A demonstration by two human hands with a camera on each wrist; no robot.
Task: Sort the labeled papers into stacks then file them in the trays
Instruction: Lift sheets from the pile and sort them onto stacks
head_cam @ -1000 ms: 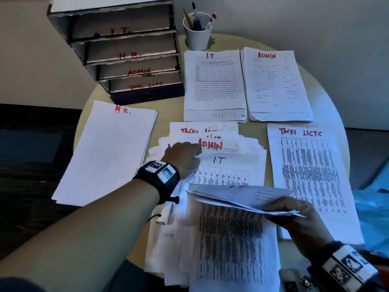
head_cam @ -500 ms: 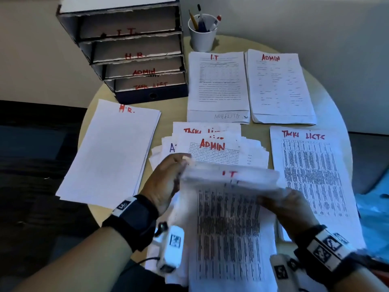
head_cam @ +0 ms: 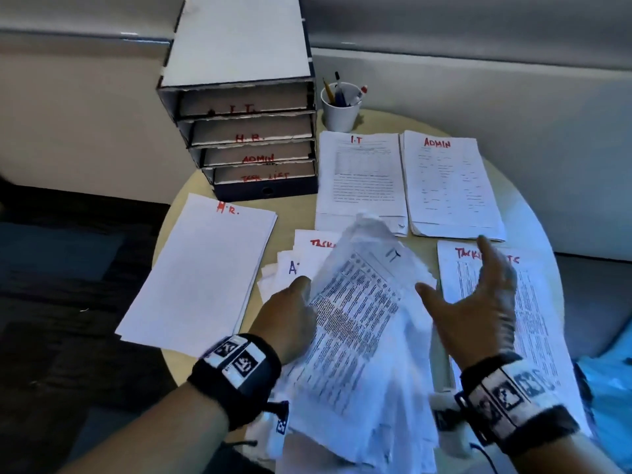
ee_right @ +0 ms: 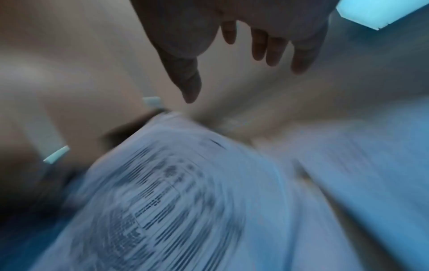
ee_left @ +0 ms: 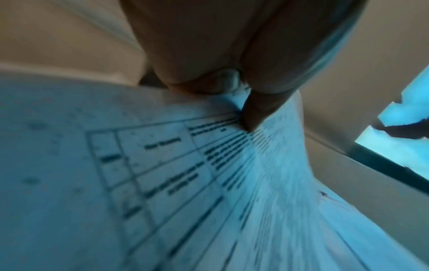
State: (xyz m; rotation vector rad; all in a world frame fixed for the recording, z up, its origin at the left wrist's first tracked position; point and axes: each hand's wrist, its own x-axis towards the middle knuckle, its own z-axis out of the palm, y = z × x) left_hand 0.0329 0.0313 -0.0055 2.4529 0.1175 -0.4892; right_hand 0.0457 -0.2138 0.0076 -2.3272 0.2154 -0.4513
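Pinching a lifted sheet (head_cam: 362,302) above the unsorted pile (head_cam: 301,265) at the table's near middle, your left hand (head_cam: 290,319) grips its left edge. Your right hand (head_cam: 478,302) hovers beside it, fingers spread, holding nothing. Motion blur smears the sheet's print; its handwritten label is hard to read.

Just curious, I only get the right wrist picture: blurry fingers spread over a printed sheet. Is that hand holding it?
Observer: No. The right hand is open; the left hand pinches the printed sheet by its edge.
Operator: What is on it?
Observer: A table, with IT handwritten at its top.
Operator: Does it have a pile?
Observer: Yes, the I.T stack lies beyond it, beside the ADMIN stack.
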